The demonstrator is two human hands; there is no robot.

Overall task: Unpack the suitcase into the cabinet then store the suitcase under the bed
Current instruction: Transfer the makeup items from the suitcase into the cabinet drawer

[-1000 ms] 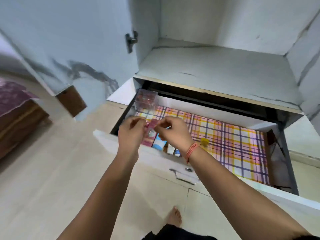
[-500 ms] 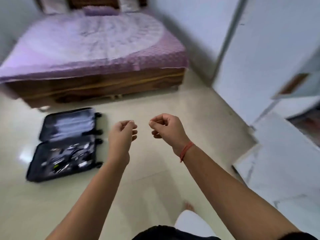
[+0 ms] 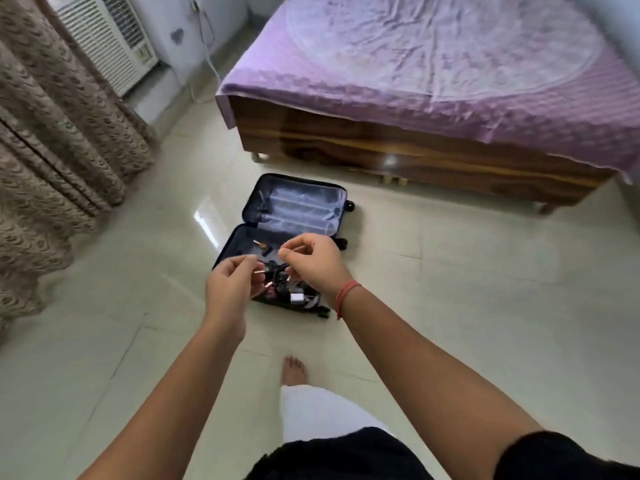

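The dark suitcase (image 3: 298,206) lies open flat on the tiled floor in front of the bed (image 3: 426,150). Its far half shows a pale lining. The near half holds several small items, dark cables and a white charger (image 3: 296,298). My left hand (image 3: 230,289) and my right hand (image 3: 313,266) hover in the air above the near half, well off the floor. The fingers of both hands are curled in with thumb against forefinger, and I see nothing held in either. The hands hide part of the suitcase's contents. The cabinet is out of view.
The wooden bed frame with a purple cover stands on short legs at the upper right. A patterned curtain (image 3: 52,150) hangs at the left, with a white air-conditioning unit (image 3: 107,32) behind it. My bare foot (image 3: 294,370) steps on glossy floor tiles.
I have turned from the cabinet drawer, where my hands held a small pink packet, to the room. The suitcase now lies straight ahead and closer; both hands are without the packet.
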